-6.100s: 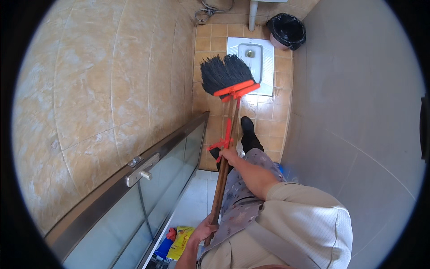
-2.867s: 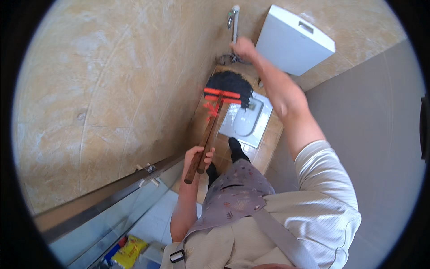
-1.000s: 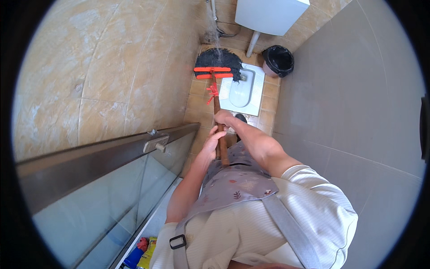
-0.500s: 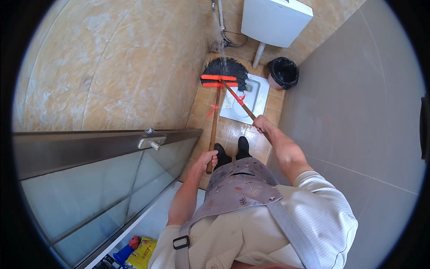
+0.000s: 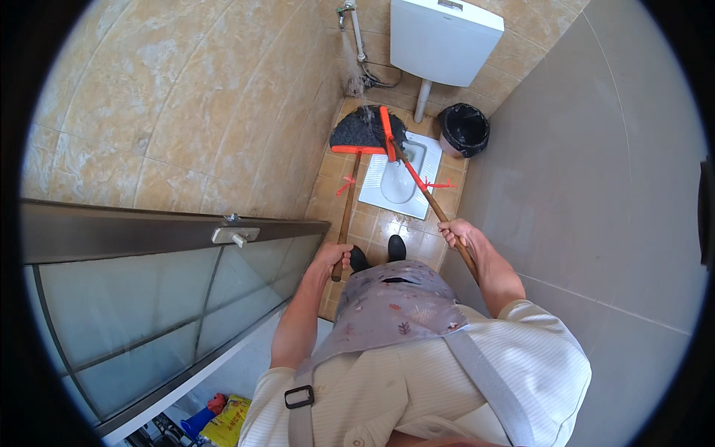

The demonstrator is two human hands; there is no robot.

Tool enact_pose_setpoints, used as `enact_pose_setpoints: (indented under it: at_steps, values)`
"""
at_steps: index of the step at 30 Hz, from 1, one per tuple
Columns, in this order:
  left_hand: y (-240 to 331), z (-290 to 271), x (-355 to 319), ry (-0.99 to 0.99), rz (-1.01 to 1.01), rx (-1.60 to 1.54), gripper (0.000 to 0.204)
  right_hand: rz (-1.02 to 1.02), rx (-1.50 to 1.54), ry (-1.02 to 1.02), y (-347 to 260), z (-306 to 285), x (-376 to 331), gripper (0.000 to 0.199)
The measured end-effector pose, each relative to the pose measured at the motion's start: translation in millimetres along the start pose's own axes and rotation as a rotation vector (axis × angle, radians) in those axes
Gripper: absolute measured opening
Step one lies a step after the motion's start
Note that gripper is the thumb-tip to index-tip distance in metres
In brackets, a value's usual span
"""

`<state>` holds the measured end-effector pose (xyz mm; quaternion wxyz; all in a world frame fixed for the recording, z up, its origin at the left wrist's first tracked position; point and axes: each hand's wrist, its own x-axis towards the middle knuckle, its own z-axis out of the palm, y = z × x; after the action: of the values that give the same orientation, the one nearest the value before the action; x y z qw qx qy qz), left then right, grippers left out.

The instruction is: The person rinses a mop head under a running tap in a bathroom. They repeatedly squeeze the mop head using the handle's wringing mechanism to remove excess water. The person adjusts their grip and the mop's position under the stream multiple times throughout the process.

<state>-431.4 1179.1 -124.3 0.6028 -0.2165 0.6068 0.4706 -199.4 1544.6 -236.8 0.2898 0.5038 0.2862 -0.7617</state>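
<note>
My left hand is wrapped round the wooden handle of one broom, near its end. Its red head bar lies level in front of a fan of dark grey bristles. My right hand grips the wooden handle of a second broom, whose red bar stands upright, crossing the right end of the first bar. Which dark bristles belong to which broom is hard to tell. Both heads are above the left far part of a white squat toilet. Water runs from a wall tap onto the bristles.
A white cistern hangs on the far wall. A black-lined bin stands right of the toilet, by the grey wall. At left is a glazed door with a handle. A yellow bag lies at lower left.
The right broom's head has turned from level to upright, and my right hand has drawn back toward me. The left broom's bar has shifted slightly nearer. The view has tilted slightly.
</note>
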Motion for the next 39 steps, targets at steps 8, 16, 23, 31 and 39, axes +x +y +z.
enact_pose_setpoints:
  at_steps: [8,16,23,31,39]
  values:
    - [-9.1,21.5,-6.1,0.025,-0.011,-0.017,0.02,0.009,-0.219,0.093,-19.8,-24.1,16.7,0.023]
    - [-36.0,8.2,-4.3,0.057,-0.003,-0.001,0.025,-0.071,-0.902,0.334,-28.4,56.3,-36.7,0.015]
    - [-36.7,12.6,8.4,0.028,-0.031,-0.044,0.028,-0.141,-0.811,0.31,-13.6,56.3,-5.9,0.02]
    - [-47.8,0.8,7.5,0.0,0.012,-0.056,0.025,-0.187,-0.631,0.311,-13.6,52.2,-8.3,0.018]
    - [-44.9,-1.7,1.7,0.021,0.01,-0.051,0.026,-0.391,-0.995,0.513,-26.2,70.9,-48.9,0.023]
